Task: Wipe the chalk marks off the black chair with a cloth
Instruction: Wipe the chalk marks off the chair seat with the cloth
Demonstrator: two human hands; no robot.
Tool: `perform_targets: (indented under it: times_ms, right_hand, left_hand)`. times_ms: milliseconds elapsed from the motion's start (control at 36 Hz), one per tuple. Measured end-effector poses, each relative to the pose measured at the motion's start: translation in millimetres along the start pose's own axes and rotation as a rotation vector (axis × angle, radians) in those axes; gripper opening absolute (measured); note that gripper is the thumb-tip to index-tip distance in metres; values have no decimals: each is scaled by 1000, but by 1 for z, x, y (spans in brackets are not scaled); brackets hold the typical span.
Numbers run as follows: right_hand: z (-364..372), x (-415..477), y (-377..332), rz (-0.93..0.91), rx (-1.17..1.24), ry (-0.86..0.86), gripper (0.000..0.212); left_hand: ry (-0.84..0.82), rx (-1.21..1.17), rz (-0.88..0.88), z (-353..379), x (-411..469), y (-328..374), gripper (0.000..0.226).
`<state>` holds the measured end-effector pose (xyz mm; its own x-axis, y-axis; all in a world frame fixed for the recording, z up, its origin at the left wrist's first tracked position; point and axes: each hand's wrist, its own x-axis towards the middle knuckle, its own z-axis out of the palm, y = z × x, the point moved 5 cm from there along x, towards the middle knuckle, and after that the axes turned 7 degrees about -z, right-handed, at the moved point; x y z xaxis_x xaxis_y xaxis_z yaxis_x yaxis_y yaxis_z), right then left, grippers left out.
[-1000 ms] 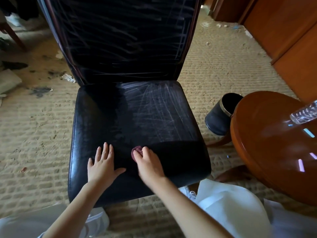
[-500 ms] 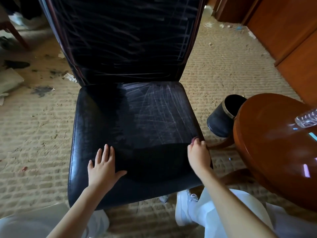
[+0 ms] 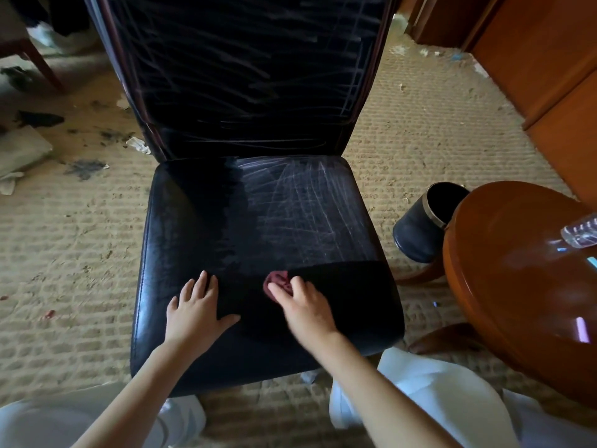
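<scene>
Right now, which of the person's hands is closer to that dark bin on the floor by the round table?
The right. The right hand, gripping the red cloth, is on the seat's front middle, toward the bin. The left hand lies flat farther away, on the seat's other side.

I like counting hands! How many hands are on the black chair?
2. The left hand lies flat on the front of the chair seat. The right hand is beside it, pressing a dark red cloth to the seat.
</scene>
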<state>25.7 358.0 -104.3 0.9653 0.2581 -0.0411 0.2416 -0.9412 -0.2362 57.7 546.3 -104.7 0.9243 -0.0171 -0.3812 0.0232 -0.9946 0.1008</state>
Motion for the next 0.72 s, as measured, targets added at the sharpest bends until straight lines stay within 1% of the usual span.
perform_targets:
  times_ms: [56,83,167,222,278,361,417,500,556,639,667,722]
  right_hand:
    - [-11,-5,34,43,50,-44,44]
    - [-20,-9,55,97,65,7,42]
    - [-44,-29,128,418,130,192,40]
    - [-51,-39,168,594,136,256,40]
    - [-43,-39,187,735,169,219,39]
    - [-25,-32,174,816,180,190,36]
    - [-20,-28,156,798,116,209,33]
    - [-13,-17,110,662,111,186,34]
    - [1,-5,60,532,153,112,38]
    - [21,20,-24,222,151,100,44]
    - [21,25,-43,168,126,77,47]
    - [20,32,-60,98,149,10,53]
  left_hand:
    - [43,-65,4,-7,5,-3,88]
    - [56,-81,12,-9,8,-5,88]
    - [22,-27,55,-8,16,-7,94]
    - [-33,8,74,-5,20,-7,98]
    - [-70,42,86,-2,22,-5,100]
    - [-59,78,83,0,22,-2,101]
    - [-39,86,80,0,21,-1,100]
    - [-16,80,86,0,19,-2,99]
    - [-6,72,89,0,18,-3,98]
    - [-4,59,95,0,18,-4,98]
    - [-5,46,93,0,18,-4,99]
    - [1,40,93,0,18,-5,99]
